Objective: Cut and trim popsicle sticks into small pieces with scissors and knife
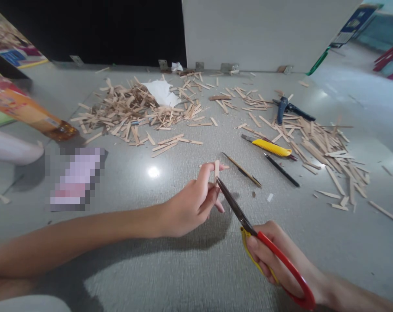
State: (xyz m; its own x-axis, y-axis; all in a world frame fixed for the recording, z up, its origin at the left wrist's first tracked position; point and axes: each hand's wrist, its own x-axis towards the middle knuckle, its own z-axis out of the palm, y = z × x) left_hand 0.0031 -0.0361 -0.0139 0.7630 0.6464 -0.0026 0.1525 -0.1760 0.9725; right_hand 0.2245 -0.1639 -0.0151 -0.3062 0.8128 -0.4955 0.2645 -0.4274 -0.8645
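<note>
My left hand [191, 203] pinches a short flat wooden stick [217, 168] upright between thumb and fingers. In my right hand [274, 251] is a pair of scissors [237, 210] with a red and a yellow handle loop. The dark blade tips meet the stick near my left fingertips; whether they cut into it I cannot tell. Another small wooden stick [226, 167] shows just behind my left fingers. Beyond my hands lie a slim pointed tool [243, 170], a black pen-like tool [282, 170] and a yellow box cutter [271, 147].
A heap of wooden sticks [125, 106] with white paper [163, 92] lies at the back left. More wood pieces [326, 143] spread on the right, beside dark blue pliers-like clippers [282, 108]. An orange-labelled bottle [30, 108] and a blurred-out phone-shaped object [77, 177] lie left.
</note>
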